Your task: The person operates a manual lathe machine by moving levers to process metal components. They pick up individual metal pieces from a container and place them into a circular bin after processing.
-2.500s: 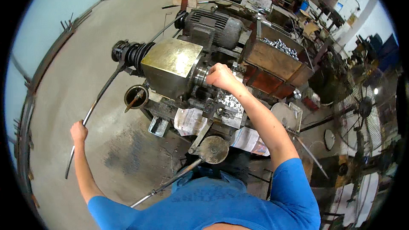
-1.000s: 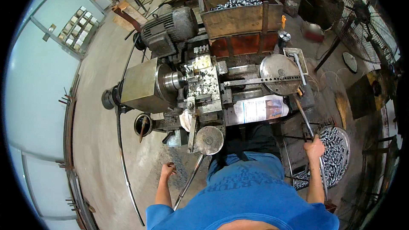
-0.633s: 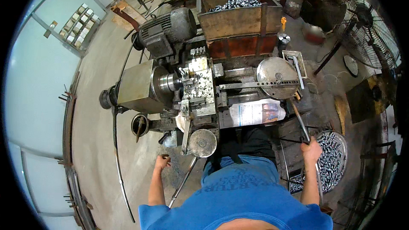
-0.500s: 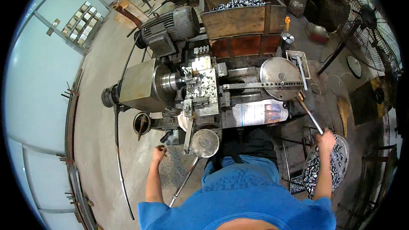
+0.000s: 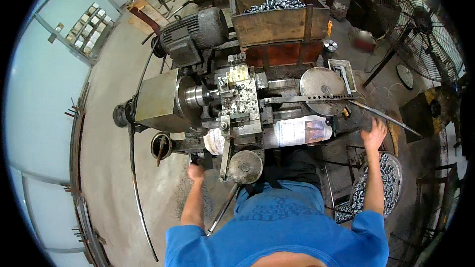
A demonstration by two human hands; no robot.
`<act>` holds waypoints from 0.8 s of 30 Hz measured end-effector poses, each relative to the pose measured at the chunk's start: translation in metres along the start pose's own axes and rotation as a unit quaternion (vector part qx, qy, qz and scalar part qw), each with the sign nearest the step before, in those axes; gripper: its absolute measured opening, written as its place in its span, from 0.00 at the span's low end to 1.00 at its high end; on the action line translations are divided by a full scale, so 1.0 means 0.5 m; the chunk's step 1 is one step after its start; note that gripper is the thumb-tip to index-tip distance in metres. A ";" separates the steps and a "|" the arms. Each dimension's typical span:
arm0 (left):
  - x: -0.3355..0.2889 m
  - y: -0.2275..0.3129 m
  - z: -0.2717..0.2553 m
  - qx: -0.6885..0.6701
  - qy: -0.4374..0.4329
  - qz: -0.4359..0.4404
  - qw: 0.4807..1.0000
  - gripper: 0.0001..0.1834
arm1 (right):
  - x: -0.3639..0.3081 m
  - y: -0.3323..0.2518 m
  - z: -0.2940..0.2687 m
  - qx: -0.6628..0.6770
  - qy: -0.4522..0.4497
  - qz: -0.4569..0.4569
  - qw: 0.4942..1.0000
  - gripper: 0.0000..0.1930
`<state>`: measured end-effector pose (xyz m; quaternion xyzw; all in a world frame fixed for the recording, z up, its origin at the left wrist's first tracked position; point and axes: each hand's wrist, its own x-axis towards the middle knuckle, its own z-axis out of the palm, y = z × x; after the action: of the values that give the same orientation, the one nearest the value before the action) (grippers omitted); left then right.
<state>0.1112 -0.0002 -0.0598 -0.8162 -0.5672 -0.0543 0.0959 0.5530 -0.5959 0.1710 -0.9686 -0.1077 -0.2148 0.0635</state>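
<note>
My right hand [image 5: 374, 134] is open with spread fingers, apart from the metal lever rod [image 5: 388, 116] beside it. The rod runs out from a round metal plate [image 5: 321, 85] on the right of the lathe. My left hand [image 5: 196, 171] is closed at a small dark piece [image 5: 195, 159] at the machine's near left; what its fingers hold is hidden. Between the hands are a tool slide [image 5: 241, 100] with metal chips on it and a smaller round plate [image 5: 245, 167] with its own lever rod [image 5: 222, 209]. The spindle [image 5: 197, 96] faces the slide.
A wooden crate of small metal parts [image 5: 278, 4] stands behind the lathe. A round basket of metal parts [image 5: 393, 185] is at my right. A motor [image 5: 195, 34] sits at the back left, a pot [image 5: 161, 146] near left, and a fan [image 5: 422, 22] far right.
My right hand has let go of the right lever rod and moved up; the rod has swung away to the right. The slide has shifted slightly right. My left hand has moved to the dark piece.
</note>
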 end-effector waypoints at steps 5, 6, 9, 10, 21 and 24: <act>0.045 0.014 -0.065 -0.069 -0.160 0.142 0.974 0.24 | 0.007 -0.061 -0.062 0.117 0.015 -0.043 0.992 0.26; 0.065 0.035 -0.112 -0.072 -0.173 0.171 0.967 0.22 | 0.022 -0.081 -0.076 0.153 0.011 -0.058 0.987 0.25; 0.067 0.041 -0.175 -0.066 -0.202 0.160 0.964 0.20 | 0.094 -0.221 -0.138 0.270 0.006 -0.146 0.952 0.21; 0.068 0.042 -0.185 -0.075 -0.207 0.164 0.962 0.21 | 0.111 -0.259 -0.135 0.273 0.041 -0.201 0.940 0.21; 0.178 -0.238 -0.550 -0.337 0.052 0.040 0.939 0.15 | 0.129 -0.907 -0.204 0.148 -0.075 -0.588 0.792 0.11; 0.146 -0.352 -0.600 -0.126 0.117 -0.051 0.984 0.16 | 0.125 -0.966 -0.181 0.085 -0.143 -0.585 0.793 0.10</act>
<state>-0.0218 0.0608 0.2643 -0.7795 -0.5818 -0.2254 0.0550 0.4577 -0.1322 0.3164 -0.7307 -0.6799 -0.0603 -0.0080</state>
